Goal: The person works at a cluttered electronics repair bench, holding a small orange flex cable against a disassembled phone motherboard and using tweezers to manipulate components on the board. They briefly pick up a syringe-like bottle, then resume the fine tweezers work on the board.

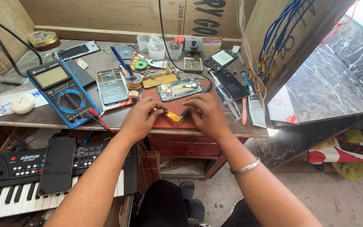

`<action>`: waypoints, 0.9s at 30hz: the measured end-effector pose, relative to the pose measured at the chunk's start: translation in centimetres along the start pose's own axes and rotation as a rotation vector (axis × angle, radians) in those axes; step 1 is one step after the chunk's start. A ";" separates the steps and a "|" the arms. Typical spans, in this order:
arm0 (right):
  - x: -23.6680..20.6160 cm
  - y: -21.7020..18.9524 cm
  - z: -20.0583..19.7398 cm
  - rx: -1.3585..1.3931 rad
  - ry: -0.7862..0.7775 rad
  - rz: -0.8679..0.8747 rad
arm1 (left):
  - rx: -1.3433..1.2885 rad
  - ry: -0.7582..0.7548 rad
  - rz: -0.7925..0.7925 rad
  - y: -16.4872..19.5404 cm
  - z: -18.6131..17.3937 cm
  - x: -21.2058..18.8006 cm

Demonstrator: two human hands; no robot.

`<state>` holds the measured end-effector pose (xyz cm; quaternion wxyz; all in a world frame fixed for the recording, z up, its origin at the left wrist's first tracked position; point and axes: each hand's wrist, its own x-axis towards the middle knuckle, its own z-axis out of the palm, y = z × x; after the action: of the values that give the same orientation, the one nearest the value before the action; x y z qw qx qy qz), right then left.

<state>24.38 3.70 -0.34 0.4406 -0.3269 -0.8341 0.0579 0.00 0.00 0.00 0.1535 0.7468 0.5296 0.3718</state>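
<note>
My left hand point(141, 117) pinches one end of a small orange flex strip point(172, 115) against the reddish mat point(169, 122) at the bench's front edge. My right hand point(206, 113) grips a soldering iron point(184, 114) with a black handle, its tip touching the strip; the iron's black cord point(164, 38) runs up to the back. Just beyond my fingers lies an opened phone board point(179, 89).
A blue multimeter point(62, 92) with red and black leads lies left. A phone back point(111, 86), a solder reel point(134, 80), small white cups point(156, 48), two dark phones point(231, 84), a syringe point(227, 100) and tweezers crowd the bench. An electronic keyboard point(9, 185) with a phone point(58, 164) on it sits lower left.
</note>
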 end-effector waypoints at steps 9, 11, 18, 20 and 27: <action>0.0 -0.3 -0.2 0.003 0.014 -0.013 | 0.007 -0.015 0.068 -0.6 0.0 0.2; 0.0 -0.3 -0.1 -0.004 0.015 -0.014 | -0.012 -0.012 0.042 -0.7 0.1 0.2; 0.0 -0.2 -0.3 0.013 0.041 -0.076 | -0.199 0.079 0.003 -0.8 0.2 0.5; 0.0 -0.2 -0.3 0.033 0.038 -0.078 | -0.149 0.108 0.014 -0.4 0.2 0.6; 0.1 -0.2 -0.6 0.112 -0.025 0.045 | -0.016 0.220 0.183 1.7 0.5 1.8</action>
<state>24.75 3.48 0.14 0.4463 -0.3195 -0.8275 0.1184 1.77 1.03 1.46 0.0658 0.7453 0.4701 0.4681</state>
